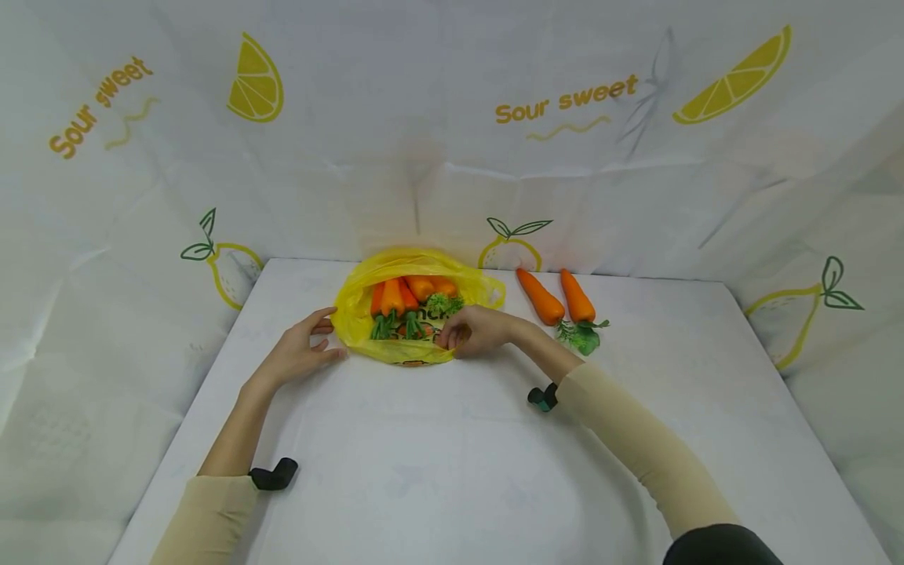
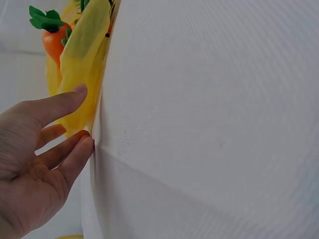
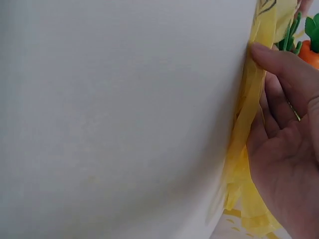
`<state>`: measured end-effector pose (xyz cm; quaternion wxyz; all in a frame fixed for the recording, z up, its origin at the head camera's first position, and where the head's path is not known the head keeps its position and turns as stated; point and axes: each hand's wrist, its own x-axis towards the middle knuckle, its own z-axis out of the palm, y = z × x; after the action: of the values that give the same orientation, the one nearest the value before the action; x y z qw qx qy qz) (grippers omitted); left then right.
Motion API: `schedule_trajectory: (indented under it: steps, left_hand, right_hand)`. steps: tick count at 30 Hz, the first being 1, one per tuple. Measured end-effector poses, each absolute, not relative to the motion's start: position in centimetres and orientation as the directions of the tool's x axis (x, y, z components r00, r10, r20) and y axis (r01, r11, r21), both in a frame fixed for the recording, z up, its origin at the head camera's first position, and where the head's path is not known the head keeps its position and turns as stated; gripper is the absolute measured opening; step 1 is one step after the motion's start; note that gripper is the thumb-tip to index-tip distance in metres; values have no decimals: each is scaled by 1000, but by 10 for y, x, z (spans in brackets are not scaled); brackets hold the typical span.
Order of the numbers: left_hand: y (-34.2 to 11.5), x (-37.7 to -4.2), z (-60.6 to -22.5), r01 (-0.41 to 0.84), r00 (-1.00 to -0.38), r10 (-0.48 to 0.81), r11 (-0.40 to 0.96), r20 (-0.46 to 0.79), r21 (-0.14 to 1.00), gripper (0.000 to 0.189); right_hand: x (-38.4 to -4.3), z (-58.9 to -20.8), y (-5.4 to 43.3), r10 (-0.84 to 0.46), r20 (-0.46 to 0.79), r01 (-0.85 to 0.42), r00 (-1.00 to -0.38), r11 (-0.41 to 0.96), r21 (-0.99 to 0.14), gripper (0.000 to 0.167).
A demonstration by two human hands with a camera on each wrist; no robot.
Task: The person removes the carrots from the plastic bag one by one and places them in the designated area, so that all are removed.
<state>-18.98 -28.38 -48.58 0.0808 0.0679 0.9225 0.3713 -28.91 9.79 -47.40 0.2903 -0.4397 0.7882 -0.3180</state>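
Note:
A yellow plastic bag [image 1: 360,345] lies at the back of the table with its mouth spread wide. Several carrots [image 1: 393,298] with green tops show inside it, beside a curly green leaf top [image 1: 445,304]. My right hand [image 1: 480,328] pinches the bag's near rim, thumb outside and fingers inside, as the right wrist view shows. At the bag's left side is my left hand [image 1: 300,353], thumb apart from the loosely bent fingers; in the left wrist view its fingertips [image 2: 84,142] are close to the yellow plastic. Whether they touch it I cannot tell.
Two loose carrots [image 1: 540,298] with leafy tops lie right of the bag, near the table's back edge. A white cloth backdrop [image 1: 395,102] with lemon prints rises behind the white table [image 1: 424,471].

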Motion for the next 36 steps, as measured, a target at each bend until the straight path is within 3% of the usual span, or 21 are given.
schedule_trajectory:
  steps: [15,25,29,36]
  left_hand:
    - [-280,-188,-483,40,-976,178,701,-121,712,86]
    - [-283,-189,-482,39,-974,183,710,-130,703,74]
    - [-279,-190,-479,8,-974,166,710,-157,704,78]
    - [-271,-192,-479,40,-979,162,748,-124,663,83]
  right_hand:
    - [-295,-482,98,-875,-281,-308,-395,414,-857,11]
    - [-285,-481,89,-871,-230,-419,-435,421,-805,4]
    - [-281,-481,89,-870,-217,-418,-443,414,-809,5]
    - [-280,-480,89,-906,-198,-452,-373,364,-815,16]
